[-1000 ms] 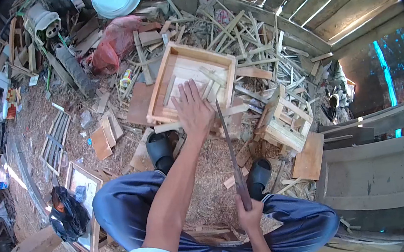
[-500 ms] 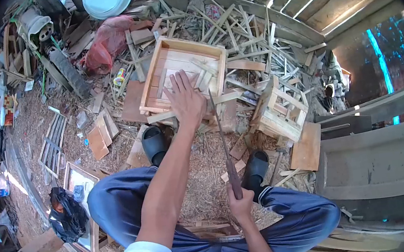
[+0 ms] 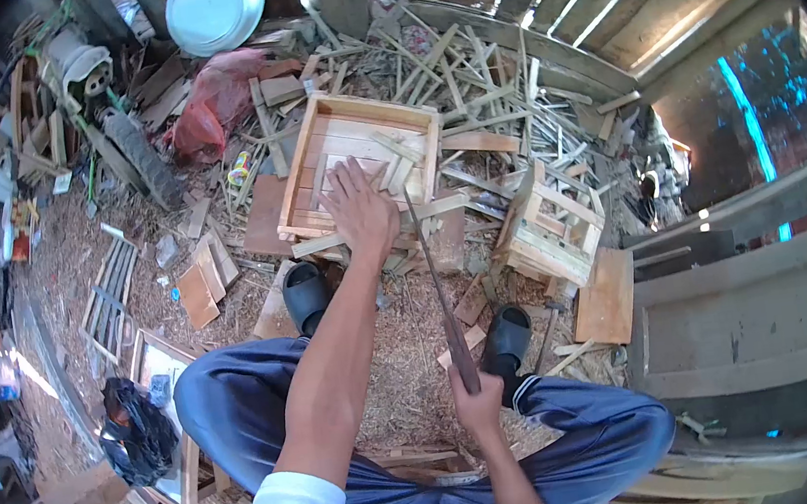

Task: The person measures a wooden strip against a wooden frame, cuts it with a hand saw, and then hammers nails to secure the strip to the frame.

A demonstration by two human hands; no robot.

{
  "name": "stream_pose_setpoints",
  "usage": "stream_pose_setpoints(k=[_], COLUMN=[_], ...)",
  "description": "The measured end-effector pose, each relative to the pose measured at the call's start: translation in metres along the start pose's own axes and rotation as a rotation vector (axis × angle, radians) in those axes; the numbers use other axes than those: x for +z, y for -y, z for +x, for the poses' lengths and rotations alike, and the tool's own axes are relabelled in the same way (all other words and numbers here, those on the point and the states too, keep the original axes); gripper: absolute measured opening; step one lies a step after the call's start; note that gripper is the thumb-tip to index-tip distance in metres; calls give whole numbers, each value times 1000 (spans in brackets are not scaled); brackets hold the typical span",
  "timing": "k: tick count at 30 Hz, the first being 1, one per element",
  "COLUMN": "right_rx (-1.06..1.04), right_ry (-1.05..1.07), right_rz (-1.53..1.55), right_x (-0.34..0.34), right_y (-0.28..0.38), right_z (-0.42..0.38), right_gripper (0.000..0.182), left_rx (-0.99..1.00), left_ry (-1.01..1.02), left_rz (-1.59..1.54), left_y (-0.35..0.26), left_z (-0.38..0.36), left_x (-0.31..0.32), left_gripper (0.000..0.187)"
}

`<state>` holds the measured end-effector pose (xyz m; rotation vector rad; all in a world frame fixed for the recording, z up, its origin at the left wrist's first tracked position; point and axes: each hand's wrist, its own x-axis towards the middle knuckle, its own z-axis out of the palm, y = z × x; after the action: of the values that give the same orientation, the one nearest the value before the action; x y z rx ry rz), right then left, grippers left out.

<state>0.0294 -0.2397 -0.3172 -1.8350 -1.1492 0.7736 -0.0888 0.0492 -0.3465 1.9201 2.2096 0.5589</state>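
My left hand (image 3: 361, 212) lies flat with its fingers spread, over the near edge of a shallow wooden box (image 3: 287, 191). Under its palm runs a thin wood strip (image 3: 443, 206) along that edge, its right end sticking out past the box. Short wood slats (image 3: 397, 160) lie inside the box by my fingertips. In my right hand (image 3: 480, 406) is the brown handle of a long, narrow saw (image 3: 430, 264), seen almost edge-on. Its blade points away from me and meets the strip just right of my left hand.
A small wooden frame like a stool (image 3: 554, 228) stands at the right, beside a flat board (image 3: 603, 298). Offcuts (image 3: 472, 72) heap up behind the box. My sandalled feet (image 3: 307, 299) rest on floor littered with shavings. A black plastic bag (image 3: 134, 436) is at the left.
The whole view has shifted slightly. My right hand and the saw have moved a little forward. My left hand stays on the strip, fingers slightly more spread.
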Motion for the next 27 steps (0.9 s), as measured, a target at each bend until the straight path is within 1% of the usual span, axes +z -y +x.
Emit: stream_pose_setpoints(k=[1,2,3,4,5,6,7,9,11,13,14,16,17,19,21,23,25,27], right_rx=[-6,43,95,57,80,104,112,118,-23,144,160,285,289,192,119,196,149,96], right_ry=[19,41,49,8,45,87,86,113,61,7,17,49,41,95,97,114,102,108], right_rz=[-5,-46,-81,-36,-53,-67,-63,-103,-80,17,12,6,0,-70,-87,-124,-119,-109], right_x=[0,4,10,22,31,36,32,17,-7,-13,-12,-6,-9,-7,-3,4,17,17], right_y=[-1,-4,1,14,26,33,34,34,15,16,13,11,15,33,42,64,60,61], right_z=[7,11,20,45,75,91,84,63,10,-16,-19,-2,8,31,54,81,100,104], right_gripper=[32,35,38,38,38,38,38,37,38,38,38,39,39,41,43,42,41,40], left_rx=[4,59,69,62,50,85,90,39,32,59,51,120,150,152,137,139,133,130], left_ry=[-7,-86,-70,-55,-37,-56,-51,-15,-46,-52,-36,-105,-142,-118,-116,-127,-139,-242], left_rz=[-3,41,47,58,70,52,57,66,37,56,63,80,82,63,38,-3,-44,-29], left_y=[1,3,5,2,2,4,6,3,-2,0,5,-2,-8,-4,-2,1,-2,-2], left_z=[-2,-3,-6,-4,-4,-2,-4,-2,-1,-6,-12,-4,-3,-5,-4,-4,-6,-6], left_x=[1,8,7,2,-2,-1,0,-1,-1,2,3,2,1,0,2,4,6,0], left_gripper=[78,77,77,76,75,75,75,75,75,74,74,74,73,73,75,74,74,65])
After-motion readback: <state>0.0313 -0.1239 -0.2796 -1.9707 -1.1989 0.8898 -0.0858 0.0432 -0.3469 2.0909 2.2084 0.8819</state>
